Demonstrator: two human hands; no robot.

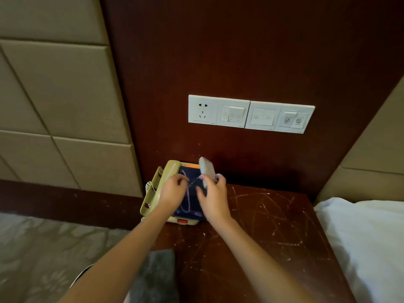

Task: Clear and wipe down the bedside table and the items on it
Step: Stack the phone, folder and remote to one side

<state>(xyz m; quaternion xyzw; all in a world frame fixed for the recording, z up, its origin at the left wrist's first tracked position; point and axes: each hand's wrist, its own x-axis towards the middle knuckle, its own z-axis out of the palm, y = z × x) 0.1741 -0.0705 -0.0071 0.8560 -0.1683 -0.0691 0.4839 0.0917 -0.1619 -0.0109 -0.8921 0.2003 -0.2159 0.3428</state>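
Standing over a grey cloth (157,274) draped at the near left edge of the white-streaked table (262,248). Reaching forward to the beige phone (153,193) sitting at the far left corner against the wall (218,62). Resting the left grip (172,190), fingers (181,179) curled, on the phone's dark scribbled face; impossible to tell whether pinching anything. Clasping a pale remote (206,171) in the right grip (215,199), tilting it up over the phone. Facing a white switch panel (251,114) beyond.

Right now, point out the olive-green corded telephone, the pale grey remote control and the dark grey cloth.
Olive-green corded telephone (153,191): head view, on its handset.
Pale grey remote control (206,169): head view, its free upper end.
Dark grey cloth (159,276): head view, its middle.
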